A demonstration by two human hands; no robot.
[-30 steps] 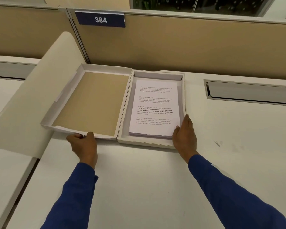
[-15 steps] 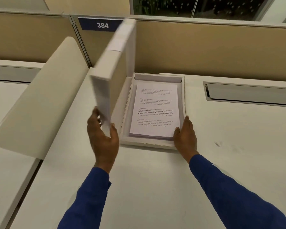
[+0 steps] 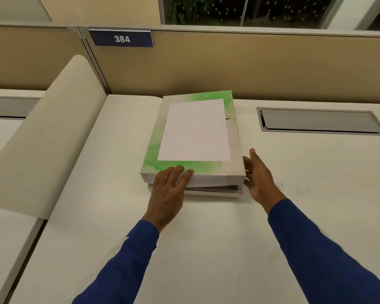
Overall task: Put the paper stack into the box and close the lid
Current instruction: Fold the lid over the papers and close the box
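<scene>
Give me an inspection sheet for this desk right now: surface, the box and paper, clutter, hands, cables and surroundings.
Surface: white desk, faint scuffs to the right of the right hand.
Job's things: lid with green print and a white sheet is down over the box, but a gap shows along the near edge, so not fully shut; paper stack hidden under it.
Clutter: nothing seen.
Hands: left hand rests fingers on the lid's near left corner; right hand open beside the box's near right corner.
Cables: nothing seen; a closed hatch sits in the desk at right.
Surroundings: tan partition with sign 384, curved cream divider at left, window above.
</scene>
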